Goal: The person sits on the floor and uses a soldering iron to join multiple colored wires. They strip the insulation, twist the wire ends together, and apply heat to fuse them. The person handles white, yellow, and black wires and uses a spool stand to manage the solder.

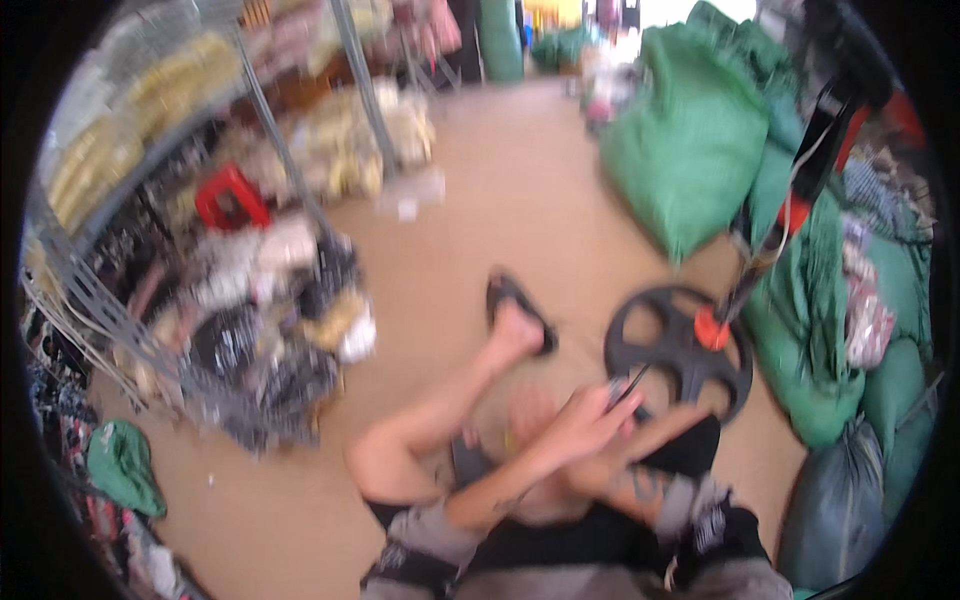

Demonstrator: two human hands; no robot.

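Note:
My left forearm crosses over my right, and my left hand (592, 422) is closed around a small dark tool (622, 388) with a thin pointed end. Blur hides what kind of tool it is. My right hand (532, 408) shows as a smeared patch beyond the left forearm, so its fingers cannot be made out. Just past the tool lies the black spoked coil of a metal detector (680, 375). Its shaft rises from an orange joint (711, 328) toward the upper right.
Green sacks (690, 140) line the right side, with a grey sack (835, 510) nearer me. At left, metal shelving (110, 310) holds bagged goods, and a red plastic object (232, 196) sits among them. My bare leg and dark sandal (545, 335) stretch over the brown floor (510, 180).

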